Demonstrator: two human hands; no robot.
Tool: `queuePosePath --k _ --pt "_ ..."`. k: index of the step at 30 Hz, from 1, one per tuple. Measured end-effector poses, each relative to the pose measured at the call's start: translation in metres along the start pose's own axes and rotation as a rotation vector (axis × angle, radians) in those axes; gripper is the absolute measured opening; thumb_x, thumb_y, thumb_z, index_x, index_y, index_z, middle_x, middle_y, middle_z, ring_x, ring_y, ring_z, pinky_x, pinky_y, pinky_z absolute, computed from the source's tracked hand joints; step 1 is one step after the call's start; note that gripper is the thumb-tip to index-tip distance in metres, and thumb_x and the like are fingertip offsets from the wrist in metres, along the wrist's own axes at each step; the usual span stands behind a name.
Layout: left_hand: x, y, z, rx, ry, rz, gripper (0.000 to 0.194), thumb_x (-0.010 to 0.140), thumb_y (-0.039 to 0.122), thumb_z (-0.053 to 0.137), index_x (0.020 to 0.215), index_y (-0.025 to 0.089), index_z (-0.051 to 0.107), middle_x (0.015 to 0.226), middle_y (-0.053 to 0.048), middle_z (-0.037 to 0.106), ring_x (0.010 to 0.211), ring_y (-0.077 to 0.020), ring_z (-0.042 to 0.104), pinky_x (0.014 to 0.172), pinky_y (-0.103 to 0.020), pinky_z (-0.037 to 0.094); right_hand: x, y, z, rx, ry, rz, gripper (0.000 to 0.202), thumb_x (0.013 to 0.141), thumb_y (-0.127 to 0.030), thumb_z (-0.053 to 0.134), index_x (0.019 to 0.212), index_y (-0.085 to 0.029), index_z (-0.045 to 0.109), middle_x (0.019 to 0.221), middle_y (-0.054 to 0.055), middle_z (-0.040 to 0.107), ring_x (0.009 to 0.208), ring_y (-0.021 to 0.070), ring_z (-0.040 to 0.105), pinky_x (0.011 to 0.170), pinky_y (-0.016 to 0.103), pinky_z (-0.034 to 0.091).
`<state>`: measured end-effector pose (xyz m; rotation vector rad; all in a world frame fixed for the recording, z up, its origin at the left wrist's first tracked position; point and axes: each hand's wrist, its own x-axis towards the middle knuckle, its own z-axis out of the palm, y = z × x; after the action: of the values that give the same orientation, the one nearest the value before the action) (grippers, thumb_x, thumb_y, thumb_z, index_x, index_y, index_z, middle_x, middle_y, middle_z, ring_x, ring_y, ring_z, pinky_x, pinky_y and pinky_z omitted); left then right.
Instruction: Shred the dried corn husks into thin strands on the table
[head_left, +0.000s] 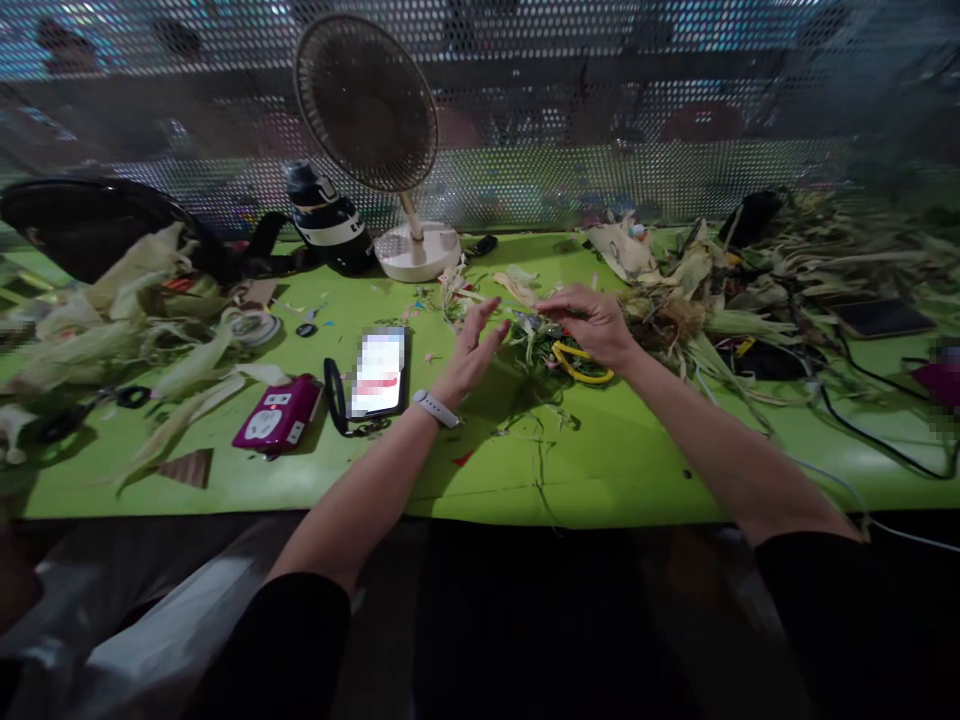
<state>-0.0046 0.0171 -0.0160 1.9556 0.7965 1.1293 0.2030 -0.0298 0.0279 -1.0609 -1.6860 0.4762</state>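
Note:
My left hand (478, 350) is over the middle of the green table, fingers apart and nothing visibly gripped. Across from it, my right hand (592, 322) has its thumb and fingers pinched together; what lies between the fingertips is too small to tell. Just below the right hand, a yellow looped handle (583, 374), like that of scissors, rests on a small heap of green plant scraps (536, 345). A pale piece of corn husk (517, 285) lies behind the fingertips. A white band is around my left wrist.
Left of my hands are a lit phone (381, 370), a magenta case (277, 415) and corn husks (112, 330). Behind stand a fan (416, 250) and a bottle (330, 225) before a perforated screen. More dried husks (690, 280) and cables (862, 430) are at right.

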Motion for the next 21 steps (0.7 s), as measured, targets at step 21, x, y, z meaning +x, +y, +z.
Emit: queuePosePath --k 21 --pt "-0.009 0.025 0.007 -0.430 -0.242 -0.322 0.042 0.074 0.052 0.071 0.091 0.015 0.061 0.083 -0.004 0.068 0.061 -0.0108 0.065 0.040 -0.017 0.045 -0.008 -0.009 0.000 -0.516 -0.007 -0.240 0.027 0.094 -0.027 0.050 0.107 -0.029 0.074 0.102 0.007 0.072 0.100 0.0257 0.061 0.095 0.047 0.043"
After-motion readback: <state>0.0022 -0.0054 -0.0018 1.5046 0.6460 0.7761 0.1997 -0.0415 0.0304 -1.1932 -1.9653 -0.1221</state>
